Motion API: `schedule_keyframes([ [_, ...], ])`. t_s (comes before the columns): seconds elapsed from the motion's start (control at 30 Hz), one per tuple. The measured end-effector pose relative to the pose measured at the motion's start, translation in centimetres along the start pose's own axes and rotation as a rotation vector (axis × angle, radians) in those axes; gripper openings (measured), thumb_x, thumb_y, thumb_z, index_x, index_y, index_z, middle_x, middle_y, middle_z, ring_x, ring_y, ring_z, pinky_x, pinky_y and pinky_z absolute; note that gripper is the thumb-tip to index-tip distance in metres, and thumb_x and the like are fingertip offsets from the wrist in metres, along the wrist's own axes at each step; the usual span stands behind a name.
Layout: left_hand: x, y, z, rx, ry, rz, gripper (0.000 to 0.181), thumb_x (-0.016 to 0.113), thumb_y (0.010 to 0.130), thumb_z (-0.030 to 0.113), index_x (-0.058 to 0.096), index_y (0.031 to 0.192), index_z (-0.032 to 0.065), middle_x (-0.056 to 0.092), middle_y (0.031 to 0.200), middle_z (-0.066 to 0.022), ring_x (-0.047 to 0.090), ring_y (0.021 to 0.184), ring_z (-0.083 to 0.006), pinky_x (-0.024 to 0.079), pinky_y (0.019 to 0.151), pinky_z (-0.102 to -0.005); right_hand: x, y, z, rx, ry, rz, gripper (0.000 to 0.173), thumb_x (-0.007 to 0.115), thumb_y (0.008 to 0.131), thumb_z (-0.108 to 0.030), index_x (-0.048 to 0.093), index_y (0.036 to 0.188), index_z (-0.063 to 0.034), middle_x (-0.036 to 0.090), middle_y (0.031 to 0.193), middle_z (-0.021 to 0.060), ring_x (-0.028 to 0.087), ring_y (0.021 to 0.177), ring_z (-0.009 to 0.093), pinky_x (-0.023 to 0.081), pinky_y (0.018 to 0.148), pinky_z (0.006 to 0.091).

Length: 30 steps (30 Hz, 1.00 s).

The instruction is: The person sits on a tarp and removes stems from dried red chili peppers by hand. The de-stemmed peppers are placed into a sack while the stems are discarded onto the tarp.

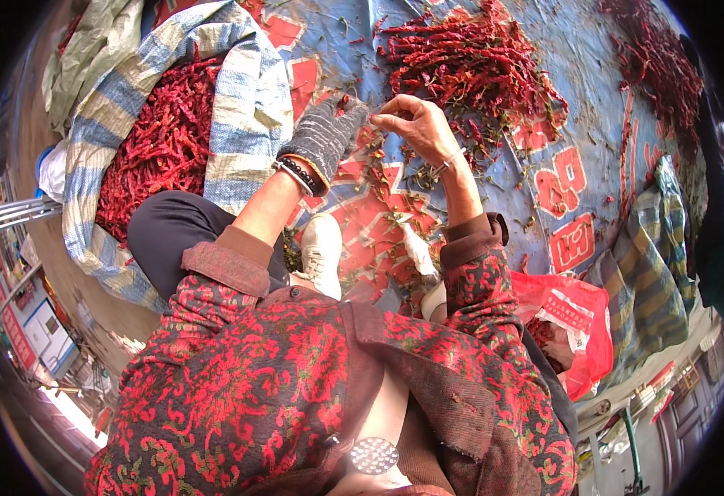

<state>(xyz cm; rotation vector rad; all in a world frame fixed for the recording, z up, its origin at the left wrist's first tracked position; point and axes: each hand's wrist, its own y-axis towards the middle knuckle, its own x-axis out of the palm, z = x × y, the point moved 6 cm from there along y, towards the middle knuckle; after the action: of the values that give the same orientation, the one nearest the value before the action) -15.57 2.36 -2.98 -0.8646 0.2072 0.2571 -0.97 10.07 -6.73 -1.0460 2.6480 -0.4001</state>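
A grey striped knit glove covers my left hand (327, 133), which is curled closed. A bit of dried red chili pepper (341, 105) shows between the gloved fingers. Close on its right is my bare right hand (421, 127), thumb and forefinger brought together at the tips. A tiny reddish spot shows at those fingertips, too small to make out. Beyond my right hand lies a heap of dried red chili peppers with stems (461, 62). Left of my gloved hand, an open blue-and-white striped woven sack (247, 111) holds many red chilies (163, 136).
Under everything spreads a blue tarp with red printed characters (538, 211), strewn with stems and chili scraps (399, 204). A red plastic bag (591, 347) stands right of my legs, beside a striped woven sack (641, 266). Another chili heap (659, 68) lies far right.
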Motion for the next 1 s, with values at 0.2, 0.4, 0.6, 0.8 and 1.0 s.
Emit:
schedule_keyframes([
  [0.2, 0.7, -1.0, 1.7, 0.131, 0.168, 0.001, 0.027, 0.068, 0.087, 0.033, 0.063, 0.095, 0.0083, 0.056, 0.061, 0.0001, 0.048, 0.047, -0.0076, 0.039, 0.043, -0.0249, 0.8, -1.4, -2.9, -0.074, 0.121, -0.101, 0.016, 0.060, 0.088, -0.011, 0.060, 0.099, -0.0002, 0.068, 0.078, 0.0107, 0.066, 0.074, 0.018, 0.050, 0.069, 0.0312],
  [0.4, 0.4, -1.4, 2.1, 0.077, 0.179, -0.094, 0.037, 0.062, 0.086, 0.042, 0.064, 0.093, 0.0060, 0.061, 0.066, -0.0058, 0.058, 0.055, -0.0150, 0.047, 0.051, -0.0308, 1.1, -2.5, -5.6, -0.208, -0.034, -0.154, 0.034, 0.055, 0.086, -0.003, 0.042, 0.117, -0.0040, 0.066, 0.077, 0.0144, 0.066, 0.074, 0.026, 0.049, 0.066, 0.0367],
  [0.6, -1.1, 2.0, -1.0, 0.224, 0.206, 0.007, 0.034, 0.055, 0.089, 0.038, 0.066, 0.083, 0.0069, 0.060, 0.061, -0.0115, 0.061, 0.055, -0.0219, 0.048, 0.050, -0.0347, 1.2, -5.5, -10.1, -0.177, 0.837, -0.463, 0.043, 0.058, 0.090, -0.005, 0.036, 0.126, -0.0077, 0.058, 0.073, 0.0051, 0.052, 0.063, 0.010, 0.038, 0.055, 0.0214],
  [0.8, -2.6, 0.3, 0.2, -0.004, -0.241, 0.173, 0.021, 0.060, 0.090, 0.026, 0.059, 0.089, 0.0051, 0.061, 0.067, -0.0065, 0.058, 0.051, -0.0153, 0.044, 0.044, -0.0294, 3.7, -4.6, -3.3, -0.149, -0.611, -0.626, 0.037, 0.058, 0.091, -0.042, 0.069, 0.089, -0.0062, 0.067, 0.081, 0.0145, 0.066, 0.077, 0.032, 0.051, 0.069, 0.0420],
  [1.0, -0.2, -0.1, -0.1, -0.005, -0.438, -0.038, 0.012, 0.062, 0.086, 0.011, 0.057, 0.095, 0.0045, 0.059, 0.069, -0.0058, 0.052, 0.049, -0.0122, 0.038, 0.040, -0.0253, 5.3, -3.3, 3.8, -0.197, -0.850, -0.067, 0.024, 0.059, 0.081, -0.016, 0.060, 0.105, -0.0137, 0.063, 0.095, 0.0108, 0.064, 0.091, 0.030, 0.053, 0.075, 0.0413],
])
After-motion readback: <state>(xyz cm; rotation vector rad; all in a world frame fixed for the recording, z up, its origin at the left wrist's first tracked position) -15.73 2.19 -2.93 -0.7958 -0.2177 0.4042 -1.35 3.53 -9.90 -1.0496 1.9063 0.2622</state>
